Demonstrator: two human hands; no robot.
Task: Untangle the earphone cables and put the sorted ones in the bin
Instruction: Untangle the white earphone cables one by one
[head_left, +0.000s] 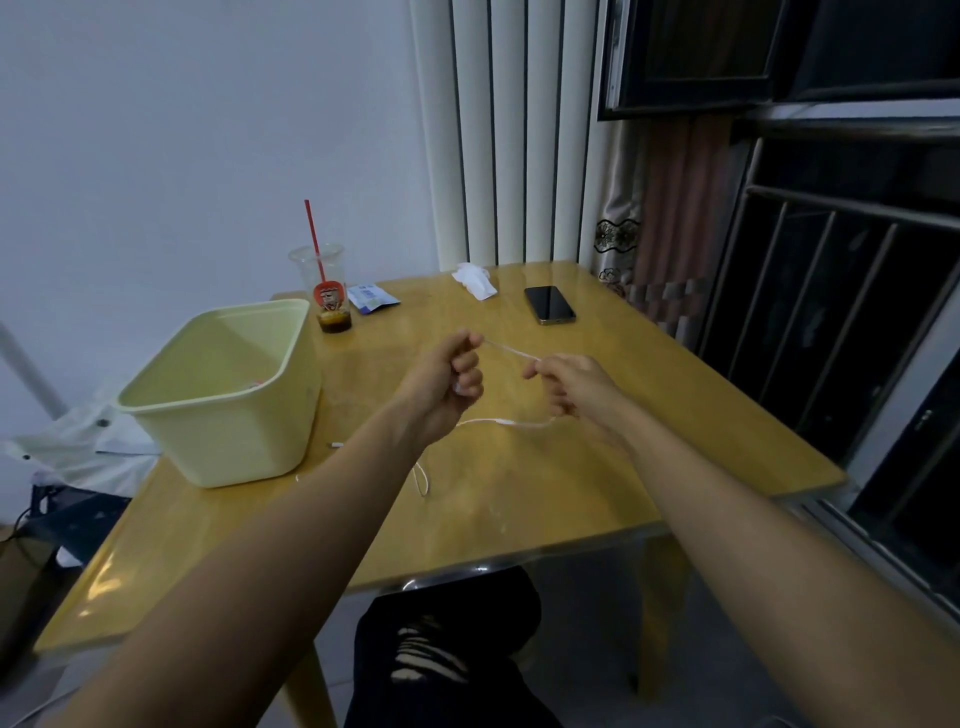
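Above the middle of the surface (649, 415), the left grip (447, 384) is curled closed, with finger and thumb pinching one end of a short stretch of white earphone cable (511, 352). The right grip (576, 382), just beside it, pinches the other end of that stretch, its remaining fingers folded in. The stretch runs taut between the two, held up off the wood.

From under the right grip the cable drops and sweeps left in a shallow curve, carrying a small thicker inline piece, and passes beneath the left wrist. Lower down, a narrow loop of it lies on the surface near the left forearm. A small white tip (336, 445) shows on the wood just beside the bin's base; I cannot tell whether it belongs to this cable.

The pale yellow-green bin (234, 441) stands upright on the surface's left side, with something small and reddish barely visible inside. Behind it stands a clear plastic cup (327, 291) with a red straw (314, 234) and a little dark drink. Next to the cup lies a blue-and-white packet (371, 299), then a crumpled white tissue (475, 280) at the far edge, and a dark phone (549, 305) lying flat towards the right. A knee in ripped dark trousers (441, 649) shows below the near edge.
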